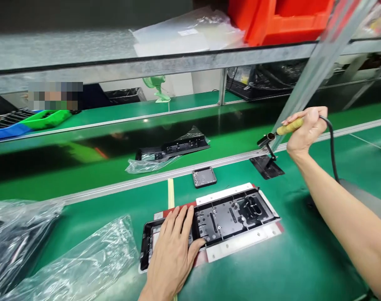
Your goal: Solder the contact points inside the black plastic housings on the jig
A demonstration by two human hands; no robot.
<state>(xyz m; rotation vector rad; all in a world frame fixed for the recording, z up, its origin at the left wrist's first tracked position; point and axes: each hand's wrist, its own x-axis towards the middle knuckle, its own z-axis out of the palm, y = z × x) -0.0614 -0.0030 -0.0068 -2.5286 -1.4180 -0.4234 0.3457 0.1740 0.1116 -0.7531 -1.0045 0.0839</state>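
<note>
My left hand lies flat, fingers apart, on the left part of a black plastic housing. The housing rests in a white and red fixture on the green bench. At the right, my right hand is wrapped round the yellow grip of a corded soldering iron. Its front end is at the mouth of a black tubular holder, so the tip is hidden. Behind the housing sits a small dark tray with tiny metal parts in it.
Clear plastic bags cover the bench's left side. Beyond the metal rail, a bagged black part lies on the green belt. A shelf spans the top, holding a red bin. A slanted metal post rises behind the iron.
</note>
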